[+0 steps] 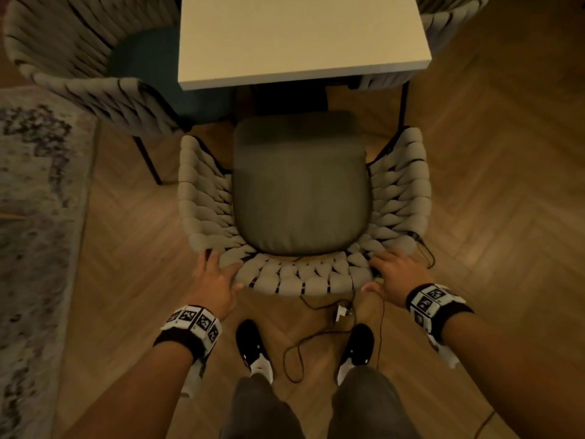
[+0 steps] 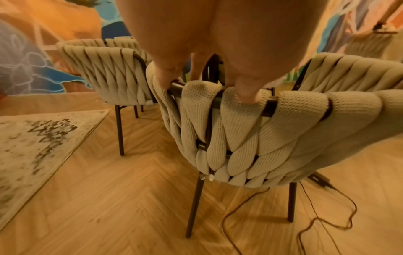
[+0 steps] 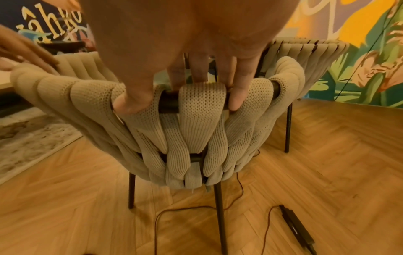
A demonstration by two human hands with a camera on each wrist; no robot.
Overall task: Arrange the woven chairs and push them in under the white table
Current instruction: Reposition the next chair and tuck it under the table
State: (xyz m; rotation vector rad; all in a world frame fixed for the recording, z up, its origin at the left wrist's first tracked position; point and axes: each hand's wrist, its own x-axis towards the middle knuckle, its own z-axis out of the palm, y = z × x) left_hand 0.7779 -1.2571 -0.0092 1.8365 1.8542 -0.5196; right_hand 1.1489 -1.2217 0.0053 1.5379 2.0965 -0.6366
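Nearest, two black-and-white shoes (image 1: pixel 254 350) on the wooden floor (image 1: pixel 493 191), with a thin dark cable (image 1: pixel 292 359) looping between them and a small plug (image 1: pixel 343 312) lying just behind the chair.

Black wristbands (image 1: pixel 186 327) with square black-and-white marker patterns on both wrists; nothing readable on them.

Left hand (image 1: pixel 215 280) on the back rim of the woven chair (image 1: pixel 304 280) at its left corner, grip curled over the rim: fingers (image 2: pixel 162 74) hooked over the dark metal bar, thumb pressing the knitted strap on the outside. Right hand (image 1: pixel 395 274) on the right corner of the same rim, likewise wrapped round it, fingers (image 3: pixel 236 96) tucked between the straps, thumb on the near side.

Chair facing the bench, grey seat cushion (image 1: pixel 300 188) fully in the open, only its front edge close to the white bench (image 1: pixel 300 42); not pushed under.

Further off, a second woven chair (image 1: pixel 82 68) with a dark green seat at the bench's left side, partly under it, and a third (image 1: pixel 449 23) at the far right corner. Patterned rug (image 1: pixel 34 217) on the left.

Beyond, a painted wall (image 3: pixel 359 51) in orange, blue, yellow and green, with pale lettering (image 3: pixel 54 27) reading roughly "âhk", the rest cut off.
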